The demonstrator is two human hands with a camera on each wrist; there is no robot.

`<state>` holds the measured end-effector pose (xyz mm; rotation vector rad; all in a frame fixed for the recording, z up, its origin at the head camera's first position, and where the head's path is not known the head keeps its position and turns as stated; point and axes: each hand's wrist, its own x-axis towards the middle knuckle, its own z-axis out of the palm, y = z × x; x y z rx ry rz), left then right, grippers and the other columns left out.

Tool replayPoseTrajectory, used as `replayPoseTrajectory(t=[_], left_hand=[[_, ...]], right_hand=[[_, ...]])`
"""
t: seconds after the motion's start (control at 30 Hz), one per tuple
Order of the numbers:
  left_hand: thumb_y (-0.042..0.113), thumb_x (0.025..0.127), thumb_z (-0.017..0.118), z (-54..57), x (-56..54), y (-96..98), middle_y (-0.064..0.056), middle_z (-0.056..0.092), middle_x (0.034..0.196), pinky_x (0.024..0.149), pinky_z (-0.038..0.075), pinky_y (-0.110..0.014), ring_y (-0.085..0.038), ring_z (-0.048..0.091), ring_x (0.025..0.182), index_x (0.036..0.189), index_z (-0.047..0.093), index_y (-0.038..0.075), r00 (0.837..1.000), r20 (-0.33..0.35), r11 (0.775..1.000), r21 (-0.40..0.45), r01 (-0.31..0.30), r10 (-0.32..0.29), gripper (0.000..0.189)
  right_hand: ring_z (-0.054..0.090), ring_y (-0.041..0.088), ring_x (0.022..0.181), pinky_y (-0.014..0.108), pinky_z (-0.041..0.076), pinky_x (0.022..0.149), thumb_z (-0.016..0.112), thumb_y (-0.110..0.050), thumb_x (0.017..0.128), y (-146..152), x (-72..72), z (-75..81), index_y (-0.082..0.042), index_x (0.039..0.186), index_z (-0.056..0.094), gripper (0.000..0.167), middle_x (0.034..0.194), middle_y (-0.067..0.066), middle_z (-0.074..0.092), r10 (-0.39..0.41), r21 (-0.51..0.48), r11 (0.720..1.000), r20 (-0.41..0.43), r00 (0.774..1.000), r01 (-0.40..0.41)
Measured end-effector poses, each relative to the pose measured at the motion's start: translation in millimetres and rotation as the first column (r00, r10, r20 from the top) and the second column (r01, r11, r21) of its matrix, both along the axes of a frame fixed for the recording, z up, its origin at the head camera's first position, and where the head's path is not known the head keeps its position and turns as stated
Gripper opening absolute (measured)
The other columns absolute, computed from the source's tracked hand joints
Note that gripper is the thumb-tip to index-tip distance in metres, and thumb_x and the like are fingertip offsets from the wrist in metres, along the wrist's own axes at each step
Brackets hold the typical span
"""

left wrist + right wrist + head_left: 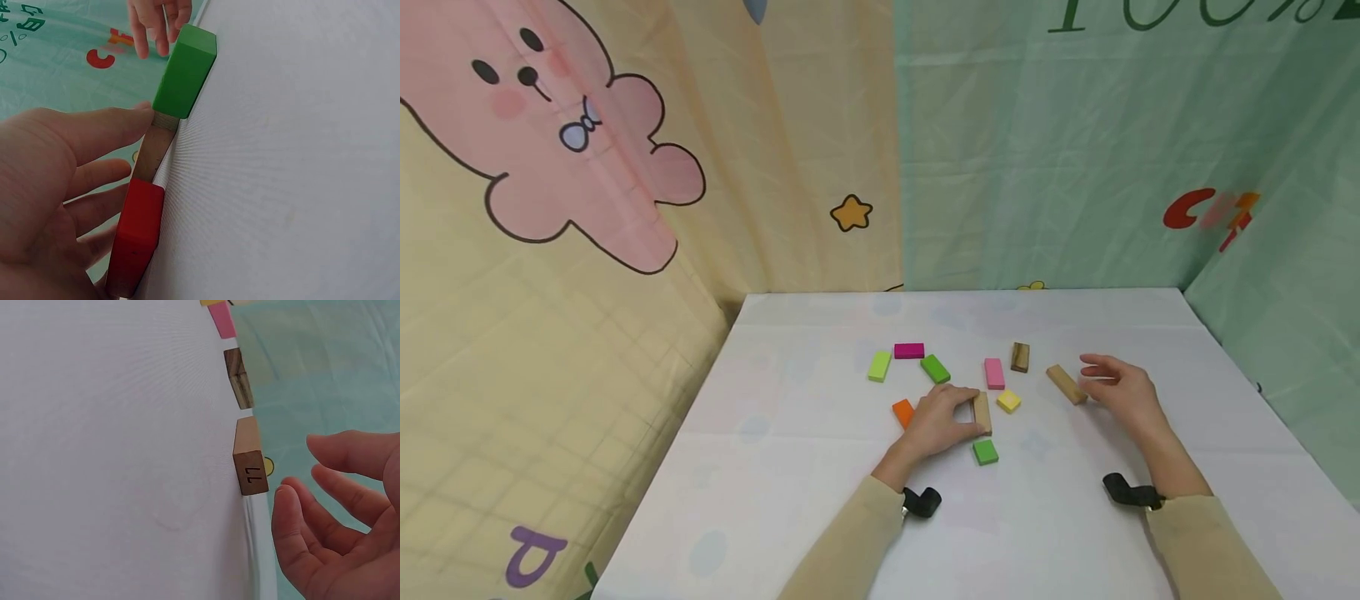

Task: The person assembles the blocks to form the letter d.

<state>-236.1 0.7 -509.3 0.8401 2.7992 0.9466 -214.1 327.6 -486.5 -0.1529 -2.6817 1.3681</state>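
In the head view my left hand (934, 421) pinches a plain wooden block (983, 415) lying on the table, thumb at its near end and a finger at its far end. The left wrist view shows the thumb against that wooden block (154, 150), partly hidden behind a green block (187, 72). An orange-red block (134, 234) is close by the left hand's other fingers. My right hand (1122, 393) hovers beside another wooden block (1065, 384), its fingers loosely bent. In the right wrist view, that block (252, 473) bears a number on its end, and a gap separates it from the fingertips.
A white-covered table (760, 508) carries more blocks: magenta (909, 351), lime (879, 366), green (936, 368), pink (994, 374), dark wooden (1020, 357) and yellow (1009, 402). Printed curtains (820, 125) stand behind the table and along its sides.
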Motion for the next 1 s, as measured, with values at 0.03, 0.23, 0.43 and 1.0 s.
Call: replayPoseTrajectory(t=[0.03,0.23,0.43,1.0], left_hand=[[0.041,0.087,0.079,0.4,0.1,0.2,0.009,0.061,0.135,0.104,0.042,-0.035,-0.014,0.050,0.126,0.140,0.062,0.020,1.000,-0.001,1.000,0.000,-0.001,0.001,0.059],[0.040,0.088,0.079,3.5,0.6,0.7,0.009,0.062,0.134,0.103,0.042,-0.035,-0.014,0.050,0.125,0.139,0.063,0.019,1.000,-0.014,1.000,0.001,0.001,-0.001,0.058],[0.039,0.088,0.079,4.5,0.7,0.4,0.008,0.063,0.134,0.102,0.042,-0.034,-0.013,0.051,0.123,0.139,0.063,0.017,1.000,-0.019,1.000,0.011,0.013,-0.013,0.057],[0.042,0.088,0.078,2.8,4.4,-0.4,0.010,0.061,0.137,0.105,0.041,-0.035,-0.012,0.048,0.127,0.140,0.062,0.020,1.000,-0.003,1.000,-0.007,0.003,-0.003,0.059]], right_hand=[[0.057,0.003,0.094,0.022,0.055,0.072,0.068,-0.019,0.097,0.5,-0.2,-0.6,-0.005,0.146,0.052,0.053,0.129,0.024,0.062,0.003,0.006,1.000,0.003,1.000,-0.003],[0.061,0.006,0.092,0.025,0.055,0.068,0.070,-0.019,0.096,1.6,-1.2,-3.0,-0.002,0.143,0.053,0.053,0.125,0.026,0.063,0.027,0.044,0.999,0.003,1.000,-0.027],[0.065,0.031,0.102,0.025,0.053,0.066,0.073,-0.015,0.093,2.2,-3.8,-8.1,0.000,0.141,0.055,0.053,0.119,0.025,0.066,0.042,0.099,0.994,0.007,0.999,-0.042],[0.064,0.033,0.094,0.032,0.050,0.069,0.074,-0.015,0.090,-7.2,-0.3,-11.9,0.001,0.122,0.070,0.035,0.101,0.016,0.069,0.013,0.220,0.975,-0.035,0.999,-0.005]])
